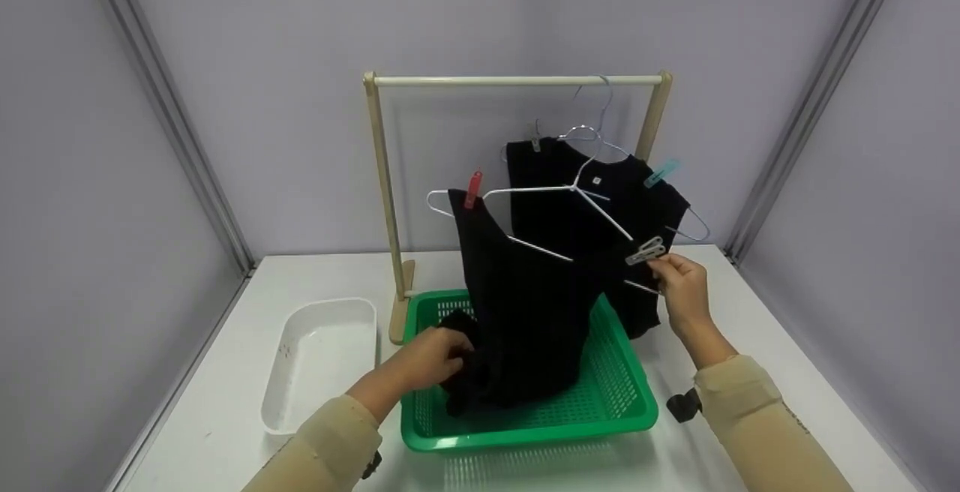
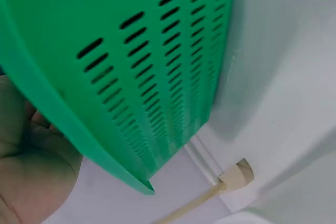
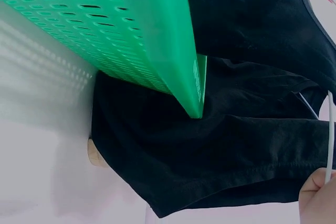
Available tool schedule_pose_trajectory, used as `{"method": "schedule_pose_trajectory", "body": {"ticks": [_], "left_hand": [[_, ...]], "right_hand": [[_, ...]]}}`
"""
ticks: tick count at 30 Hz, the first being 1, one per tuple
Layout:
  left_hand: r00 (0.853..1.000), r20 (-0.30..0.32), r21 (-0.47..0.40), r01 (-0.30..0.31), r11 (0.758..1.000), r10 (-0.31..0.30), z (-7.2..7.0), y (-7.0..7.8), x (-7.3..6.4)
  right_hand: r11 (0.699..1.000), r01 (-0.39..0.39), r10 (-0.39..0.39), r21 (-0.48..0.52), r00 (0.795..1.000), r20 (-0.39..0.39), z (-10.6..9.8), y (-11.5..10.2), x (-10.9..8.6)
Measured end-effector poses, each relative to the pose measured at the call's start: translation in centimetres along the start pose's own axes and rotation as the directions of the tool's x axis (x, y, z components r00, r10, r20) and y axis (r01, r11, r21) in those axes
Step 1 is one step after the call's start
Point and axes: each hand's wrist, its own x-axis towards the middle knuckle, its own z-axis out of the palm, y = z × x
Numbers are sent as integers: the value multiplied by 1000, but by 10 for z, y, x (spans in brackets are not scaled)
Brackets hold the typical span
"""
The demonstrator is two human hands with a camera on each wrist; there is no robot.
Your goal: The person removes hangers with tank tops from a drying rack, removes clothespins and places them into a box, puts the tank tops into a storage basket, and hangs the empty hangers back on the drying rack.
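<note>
A black sleeveless top (image 1: 525, 312) hangs on a white wire hanger (image 1: 532, 190), its lower part down in the green basket (image 1: 525, 439). A red clothespin (image 1: 473, 190) clips one shoulder to the hanger; a grey clothespin (image 1: 646, 250) sits at the other. My right hand (image 1: 686, 289) grips the hanger's right end, just beside the grey clothespin. With curled fingers my left hand (image 1: 431, 357) holds bunched black cloth of the top, above the basket's left side. In the left wrist view the basket wall hides those fingertips.
Behind, a second black top (image 1: 551, 169) hangs by its own hanger from the rack's rail (image 1: 517, 81), with a grey clothespin (image 1: 535, 139) and a blue clothespin (image 1: 661, 173) on its shoulders. A white tray (image 1: 319, 364) lies left of the basket. Grey panels enclose the table.
</note>
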Motion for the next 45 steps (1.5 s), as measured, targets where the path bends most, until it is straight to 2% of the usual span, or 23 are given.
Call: {"method": "schedule_pose_trajectory", "body": {"ticks": [4,13,21,29,35,40,45], "left_hand": [[1000,3,20,-13,1000,13,1,-5,-2],[999,13,48,38,998,-38,9,-14,-4],[999,-28,89,29,996,-27,15,-19,-1],[996,-90,152,24,988,-11,18,-24,1],[994,-108,122,39,992,-25,16,-23,-1],[993,-118,109,16,994,-3,14,-22,-4],[992,-125,109,19,994,-5,14,-23,-6]], "right_hand": [[1000,-4,4,1,1000,11,0,0,-1],[1000,0,0,-1,1000,4,0,3,-2],[1000,-10,10,6,1000,-10,2,5,-2],[1000,-8,7,16,1000,21,0,4,1],[1000,0,0,15,1000,10,-2,4,1],[999,-4,3,32,1000,9,-2,5,1],[998,-18,17,54,1000,17,-3,5,0]]}}
